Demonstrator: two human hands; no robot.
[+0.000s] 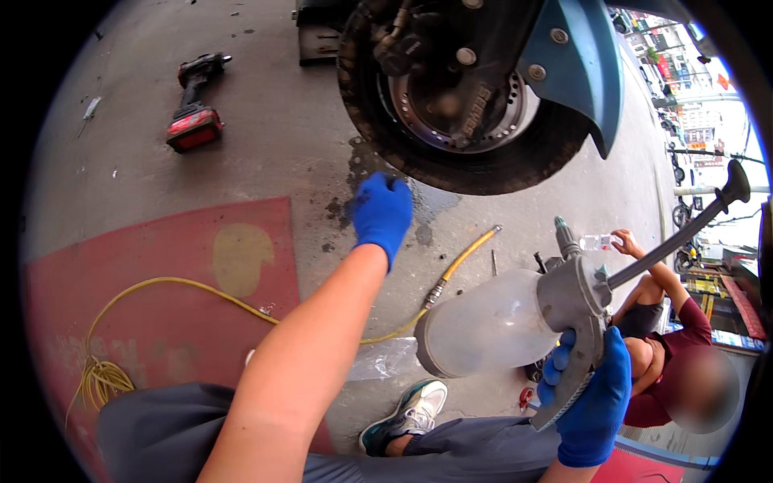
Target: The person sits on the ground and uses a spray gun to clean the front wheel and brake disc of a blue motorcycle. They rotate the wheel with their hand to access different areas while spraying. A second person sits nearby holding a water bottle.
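While the left hand, in a blue glove, reaches forward with fingers curled together and holding nothing, its fingertips sit at the lower edge of the scooter tyre, at or just short of the rubber; actual contact cannot be confirmed. Right hand, also blue-gloved, is clamped around the grey pistol grip of a spray gun with a translucent white canister lying roughly horizontal, canister end toward the person's left. A black lever rises from the gun head toward the upper right. Yellow air hose runs across the concrete floor from a loose coil at the left edge, over a red painted patch, to a metal fitting just beside the canister. Wheel is raised or seen low, brake disc and teal fender visible above the tyre; a dark wet stain lies on the floor directly beneath the left hand. A red and black cordless power tool lies on the floor toward the far left, well apart from both hands. Person's own shoe shows near the bottom edge. Another person in a maroon top crouches at the right, one hand lifted holding a small clear bottle.
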